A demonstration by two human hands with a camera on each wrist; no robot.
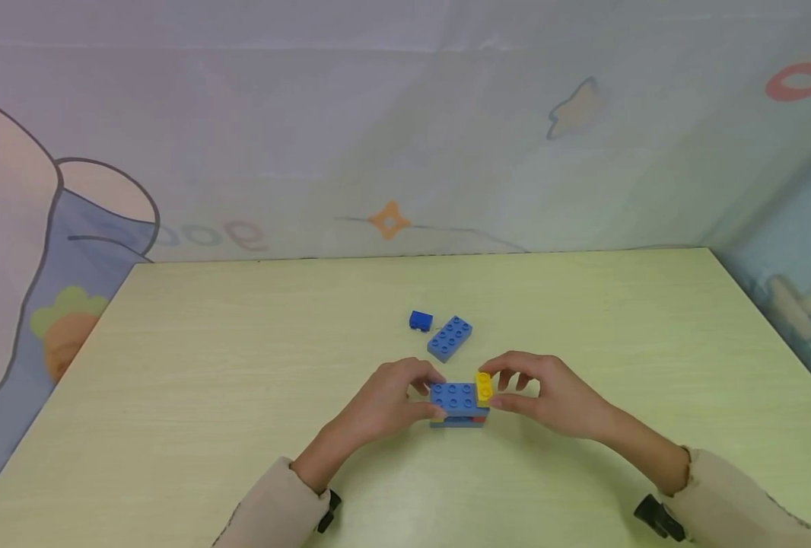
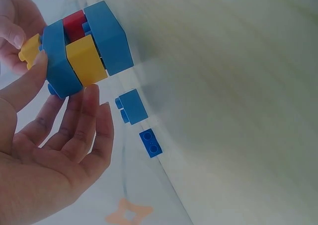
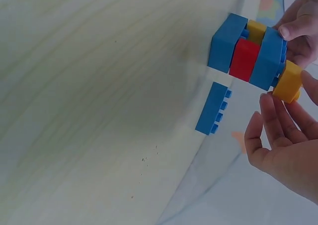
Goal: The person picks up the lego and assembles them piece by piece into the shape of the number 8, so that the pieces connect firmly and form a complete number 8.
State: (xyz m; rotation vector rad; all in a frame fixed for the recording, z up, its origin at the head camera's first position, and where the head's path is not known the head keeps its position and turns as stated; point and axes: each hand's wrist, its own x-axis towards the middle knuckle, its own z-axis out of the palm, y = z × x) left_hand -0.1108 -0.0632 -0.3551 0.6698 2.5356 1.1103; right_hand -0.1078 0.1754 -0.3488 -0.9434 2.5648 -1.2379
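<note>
Two hands meet at a stacked brick block (image 1: 457, 405) low in the centre of the head view, on the table (image 1: 241, 365). Left hand (image 1: 385, 407) fingers grip its left end; right hand (image 1: 549, 396) fingers pinch a yellow brick (image 1: 484, 387) on its top right. Just above lie a blue plate brick (image 1: 450, 338) and a small dark blue brick (image 1: 421, 320).

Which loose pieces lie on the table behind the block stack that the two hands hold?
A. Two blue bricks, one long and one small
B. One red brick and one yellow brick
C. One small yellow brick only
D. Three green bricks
A: in the head view a long blue brick and a small dark blue brick lie on the table just beyond the stack; no other loose piece is seen there.
</note>
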